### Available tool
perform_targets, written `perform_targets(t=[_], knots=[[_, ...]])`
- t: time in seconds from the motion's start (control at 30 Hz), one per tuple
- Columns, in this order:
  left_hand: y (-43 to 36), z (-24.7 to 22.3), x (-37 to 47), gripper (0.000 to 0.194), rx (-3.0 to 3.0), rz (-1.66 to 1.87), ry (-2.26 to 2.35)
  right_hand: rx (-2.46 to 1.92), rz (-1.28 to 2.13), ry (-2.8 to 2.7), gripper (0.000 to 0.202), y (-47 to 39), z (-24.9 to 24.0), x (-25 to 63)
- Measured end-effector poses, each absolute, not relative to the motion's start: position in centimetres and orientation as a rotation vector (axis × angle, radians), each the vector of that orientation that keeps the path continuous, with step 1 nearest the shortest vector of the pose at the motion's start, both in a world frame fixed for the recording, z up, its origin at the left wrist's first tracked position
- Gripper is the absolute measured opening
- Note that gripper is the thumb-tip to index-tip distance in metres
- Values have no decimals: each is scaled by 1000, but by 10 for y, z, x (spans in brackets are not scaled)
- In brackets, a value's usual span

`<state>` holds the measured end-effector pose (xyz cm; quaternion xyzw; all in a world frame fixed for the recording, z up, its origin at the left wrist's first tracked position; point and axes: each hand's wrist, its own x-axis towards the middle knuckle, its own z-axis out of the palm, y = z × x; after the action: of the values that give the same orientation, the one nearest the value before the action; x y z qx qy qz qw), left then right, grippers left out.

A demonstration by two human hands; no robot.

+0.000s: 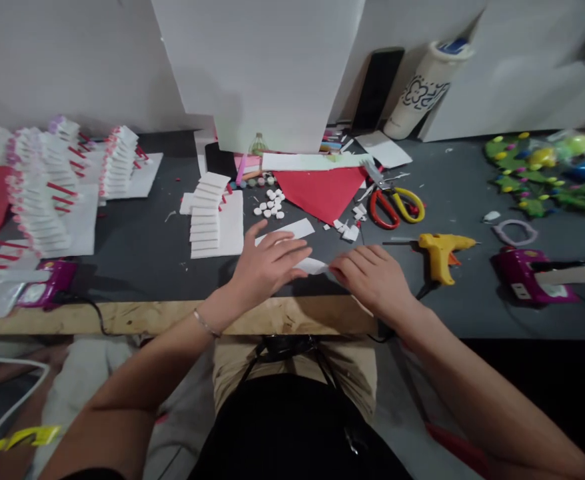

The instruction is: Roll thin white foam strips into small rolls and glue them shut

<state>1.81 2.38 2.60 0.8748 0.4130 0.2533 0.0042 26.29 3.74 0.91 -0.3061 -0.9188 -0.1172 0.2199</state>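
A small white strip (311, 265) lies between my two hands near the table's front edge. My right hand (372, 277) has its fingers closed in a pinch on the strip's right end. My left hand (267, 267) is spread over the strip's left end, fingers apart, thumb beside it. Just beyond my left fingers lies another white strip (297, 229). To the left stands a white stepped model (206, 223) with red pieces on a white base. Small white rounded pieces (271, 204) and a red sheet (322, 190) are farther back.
Red-and-yellow-handled scissors (397, 205) and a yellow glue gun (440, 253) lie right of my hands. More stepped models (47, 193) stand at left. A bottle (425, 90) and a phone (378, 87) lean at the back. Purple power strips (517, 273) sit at both sides.
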Motion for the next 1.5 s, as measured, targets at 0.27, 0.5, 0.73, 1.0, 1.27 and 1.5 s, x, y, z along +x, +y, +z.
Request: perform_targets(t=[0.27,0.5,0.73,1.0,1.27,1.5], knots=[[8,-3,-7,28,2621,706,1490,-722,-307,-2586,21,42,3,239],[12,-6,-6,25,2579,762,1485,-695,-282,-2594,19,43,4,240],[7,-12,-8,20,2700,799,1554,-585,-286,-2598,19,47,-3,251],[-12,-30,-11,20,2569,567,1526,-607,-248,-2762,26,35,-26,255],[-23,-30,-19,21,2332,573,1548,-770,10,-2714,18,28,-37,264],[-29,-30,-15,19,2290,579,1624,-939,83,-2599,16,28,-40,260]])
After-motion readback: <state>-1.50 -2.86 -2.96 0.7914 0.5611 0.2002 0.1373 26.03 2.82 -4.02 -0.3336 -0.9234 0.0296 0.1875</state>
